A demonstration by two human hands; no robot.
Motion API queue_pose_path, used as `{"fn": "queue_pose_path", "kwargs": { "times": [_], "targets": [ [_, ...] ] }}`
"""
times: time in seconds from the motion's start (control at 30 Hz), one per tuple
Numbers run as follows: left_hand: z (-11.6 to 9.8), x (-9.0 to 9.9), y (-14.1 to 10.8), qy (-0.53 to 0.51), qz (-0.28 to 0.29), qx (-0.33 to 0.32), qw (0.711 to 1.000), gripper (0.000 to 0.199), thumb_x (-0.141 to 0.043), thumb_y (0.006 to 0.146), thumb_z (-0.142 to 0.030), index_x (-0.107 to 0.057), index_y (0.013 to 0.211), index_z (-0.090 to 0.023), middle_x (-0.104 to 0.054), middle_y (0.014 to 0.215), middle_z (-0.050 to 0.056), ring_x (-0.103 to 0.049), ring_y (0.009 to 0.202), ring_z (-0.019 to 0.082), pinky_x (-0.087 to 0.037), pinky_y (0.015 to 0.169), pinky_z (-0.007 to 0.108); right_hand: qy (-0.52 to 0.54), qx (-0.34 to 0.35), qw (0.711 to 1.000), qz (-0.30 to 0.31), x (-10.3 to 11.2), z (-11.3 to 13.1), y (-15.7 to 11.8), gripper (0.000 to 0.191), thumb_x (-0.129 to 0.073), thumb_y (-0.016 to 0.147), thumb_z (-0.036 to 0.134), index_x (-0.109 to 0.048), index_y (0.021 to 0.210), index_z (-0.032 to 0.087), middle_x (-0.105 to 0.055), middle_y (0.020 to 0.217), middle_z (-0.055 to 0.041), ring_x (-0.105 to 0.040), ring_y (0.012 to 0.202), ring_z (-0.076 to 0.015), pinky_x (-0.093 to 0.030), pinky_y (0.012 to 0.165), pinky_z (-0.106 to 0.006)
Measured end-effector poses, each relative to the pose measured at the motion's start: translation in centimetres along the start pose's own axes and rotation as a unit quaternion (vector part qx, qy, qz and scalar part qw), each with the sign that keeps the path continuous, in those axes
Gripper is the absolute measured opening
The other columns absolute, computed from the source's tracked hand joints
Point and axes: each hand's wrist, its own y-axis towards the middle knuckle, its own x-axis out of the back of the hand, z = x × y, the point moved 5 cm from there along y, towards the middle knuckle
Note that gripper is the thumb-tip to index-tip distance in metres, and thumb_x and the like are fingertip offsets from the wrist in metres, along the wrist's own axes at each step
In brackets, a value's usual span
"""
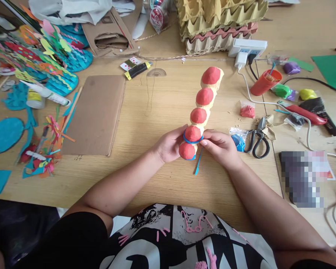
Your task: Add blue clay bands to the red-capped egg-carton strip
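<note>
A strip of egg-carton cups (210, 112) is held up over the table, its domes covered with red clay (204, 97). A thin roll of blue clay (192, 142) curves along the base of the second dome from the near end, and more blue shows under the nearest dome. My left hand (172, 144) is closed around the strip's left side near that end, its fingertips partly hidden. On the right side, the fingers of my right hand (220, 145) pinch the strip at the blue roll's end. Below them lies a flat blue clay tool (197, 168).
Brown cardboard (95, 116) and colourful craft scraps (46, 149) lie to the left. Scissors (259, 138), bagged blue clay (238, 141), an orange cup (266, 82) and a power strip (248, 48) with cables are on the right. Egg trays (221, 22) are stacked at the back.
</note>
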Motion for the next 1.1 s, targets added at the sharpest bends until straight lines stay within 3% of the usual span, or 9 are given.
{"fn": "queue_pose_path", "kwargs": {
  "times": [0.23,0.4,0.67,0.87,1.03,1.1],
  "targets": [
    [-0.5,0.2,0.1,0.018,-0.018,-0.051,0.998,0.027,-0.068,0.1,-0.042,-0.072,0.093,-0.016,-0.068,0.088,0.001,-0.059,0.072,0.01,-0.049,0.066,0.023,-0.107,0.038,0.99,-0.09,0.4,0.2,-0.6,0.023,-0.071,0.099,0.043,-0.076,0.09,0.023,-0.076,0.085,-0.0039,-0.065,0.076,-0.017,-0.052,0.073,-0.034],
    [-0.6,0.4,0.0,0.021,-0.034,-0.055,0.998,0.032,-0.061,0.104,-0.044,-0.072,0.099,-0.015,-0.071,0.092,0.002,-0.061,0.078,0.011,-0.048,0.069,0.022,-0.131,0.039,0.985,-0.105,0.3,0.2,-0.7,0.022,-0.068,0.1,0.043,-0.072,0.09,0.023,-0.071,0.082,-0.0026,-0.058,0.07,-0.0162,-0.049,0.069,-0.034],
    [-0.5,0.0,-0.1,0.013,-0.039,-0.042,0.998,0.034,-0.065,0.102,-0.048,-0.07,0.095,-0.014,-0.067,0.087,0.002,-0.056,0.074,0.012,-0.043,0.069,0.026,-0.085,0.027,0.991,-0.102,0.0,0.1,-0.9,0.016,-0.068,0.101,0.043,-0.07,0.099,0.027,-0.068,0.086,-0.0021,-0.056,0.074,-0.0175,-0.047,0.068,-0.034],
    [-0.3,0.3,-0.1,0.012,-0.015,-0.025,1.0,0.033,-0.061,0.104,-0.046,-0.069,0.093,-0.016,-0.064,0.082,0.001,-0.055,0.07,0.011,-0.044,0.068,0.026,0.07,0.0,0.989,-0.126,0.1,-0.4,-0.5,0.02,-0.075,0.097,0.046,-0.067,0.101,0.028,-0.062,0.083,0.0013,-0.053,0.071,-0.014,-0.044,0.065,-0.029],
    [-0.2,0.2,-0.1,-0.002,0.007,-0.018,1.0,0.028,-0.063,0.103,-0.038,-0.069,0.088,-0.015,-0.065,0.08,0.002,-0.056,0.068,0.01,-0.048,0.065,0.026,0.127,-0.079,0.988,-0.039,-0.6,-1.6,-0.3,0.034,-0.087,0.083,0.053,-0.078,0.1,0.025,-0.066,0.081,0.0008,-0.058,0.075,-0.0146,-0.051,0.074,-0.031],
    [-0.1,0.3,-0.1,-0.011,-0.021,-0.009,1.0,0.024,-0.067,0.1,-0.037,-0.071,0.09,-0.015,-0.067,0.083,0.003,-0.059,0.07,0.011,-0.05,0.064,0.026,0.143,-0.09,0.985,-0.022,-0.8,-1.9,-0.4,0.032,-0.09,0.08,0.051,-0.081,0.097,0.026,-0.071,0.083,0.0002,-0.063,0.079,-0.0162,-0.055,0.082,-0.033]
  ]
}}
